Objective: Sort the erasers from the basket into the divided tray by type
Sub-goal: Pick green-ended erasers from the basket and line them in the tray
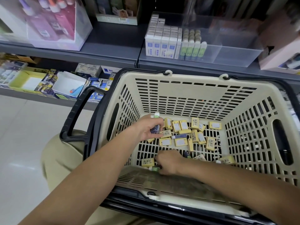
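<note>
Right hand point(169, 160) fingers point(159, 158) clamped on green eraser point(155, 169) by basket point(162, 180) wall; left hand point(148, 129) fingers point(159, 122) round erasers point(155, 129)

1. The left hand point(148, 127) is bare from fingertips to wrist.
2. Behind it, the left forearm point(90, 172) is also bare, uncovered all the way back to the lower edge of the view.
3. The right hand point(168, 161) is likewise bare across its back and knuckles.
4. The right forearm point(235, 181), running back from that hand, is uncovered as far as the right-hand edge.
5. Beige cloth trousers point(60, 153) show below and outward of the left hand as a rounded, softly creased shape. Another strip of the same cloth lies beneath the left forearm.
</note>
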Available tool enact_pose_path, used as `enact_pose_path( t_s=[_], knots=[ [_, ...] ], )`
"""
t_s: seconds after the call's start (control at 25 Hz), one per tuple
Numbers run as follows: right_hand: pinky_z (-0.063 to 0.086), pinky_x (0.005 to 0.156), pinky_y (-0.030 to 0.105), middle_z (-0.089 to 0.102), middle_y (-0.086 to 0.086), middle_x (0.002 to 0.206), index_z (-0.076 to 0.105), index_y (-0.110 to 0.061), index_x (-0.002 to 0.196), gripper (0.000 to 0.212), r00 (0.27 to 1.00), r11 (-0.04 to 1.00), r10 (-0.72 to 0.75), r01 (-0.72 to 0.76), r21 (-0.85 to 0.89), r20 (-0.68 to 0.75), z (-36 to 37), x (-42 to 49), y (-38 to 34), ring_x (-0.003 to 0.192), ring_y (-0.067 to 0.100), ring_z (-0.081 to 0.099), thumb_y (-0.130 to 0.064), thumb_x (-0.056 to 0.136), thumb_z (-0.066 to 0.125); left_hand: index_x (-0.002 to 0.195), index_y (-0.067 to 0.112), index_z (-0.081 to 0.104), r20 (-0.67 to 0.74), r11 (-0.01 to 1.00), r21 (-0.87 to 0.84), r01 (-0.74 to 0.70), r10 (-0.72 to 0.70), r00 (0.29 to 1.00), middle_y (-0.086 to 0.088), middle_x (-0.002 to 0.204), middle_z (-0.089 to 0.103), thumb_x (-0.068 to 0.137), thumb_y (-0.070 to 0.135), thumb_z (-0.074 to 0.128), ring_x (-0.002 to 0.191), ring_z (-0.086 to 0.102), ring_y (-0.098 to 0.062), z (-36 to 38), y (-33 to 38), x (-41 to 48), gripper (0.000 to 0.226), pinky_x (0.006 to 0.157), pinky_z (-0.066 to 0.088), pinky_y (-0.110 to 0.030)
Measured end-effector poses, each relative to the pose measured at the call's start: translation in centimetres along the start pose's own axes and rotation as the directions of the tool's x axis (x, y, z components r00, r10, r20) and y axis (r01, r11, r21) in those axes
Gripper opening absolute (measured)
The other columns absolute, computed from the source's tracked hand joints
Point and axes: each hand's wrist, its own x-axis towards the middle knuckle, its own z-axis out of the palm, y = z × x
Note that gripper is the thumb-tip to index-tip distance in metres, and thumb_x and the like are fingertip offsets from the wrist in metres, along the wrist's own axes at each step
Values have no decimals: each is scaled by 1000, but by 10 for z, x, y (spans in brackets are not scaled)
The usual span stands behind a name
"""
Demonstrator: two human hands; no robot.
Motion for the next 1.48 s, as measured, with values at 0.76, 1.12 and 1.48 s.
enact_pose_path(
  t_s=[0.76,1.12,1.48],
  knots=[
    [53,71,31,68,0,77,70,-9,80,17,937,827,345,-273,492,-59,-50,-60,81,71,13,63,-25,84,66,113,7,54,30,1000,18,16,-16,999,-11,103,59,78,6,73,94,59,-23,21,-21,0,40,52,56,-29],
    [47,54,27,65,3,85,64,-11,83,21,936,936,350,-351,33,23,-22,-58,73,77,19,62,-31,82,60,90,16,59,64,995,92,35,-41,997,-5,92,64,77,2,72,82,63,-17,19,-26,6,24,61,58,-34],
    [36,54,30,57,6,102,56,-12,107,65,957,925,273,-290,-247,-100,-3,-59,67,87,25,60,-66,72,60,89,16,57,68,992,123,8,-16,998,-5,87,65,74,0,74,79,65,-18,16,-28,9,28,60,59,-34]
  ],
)
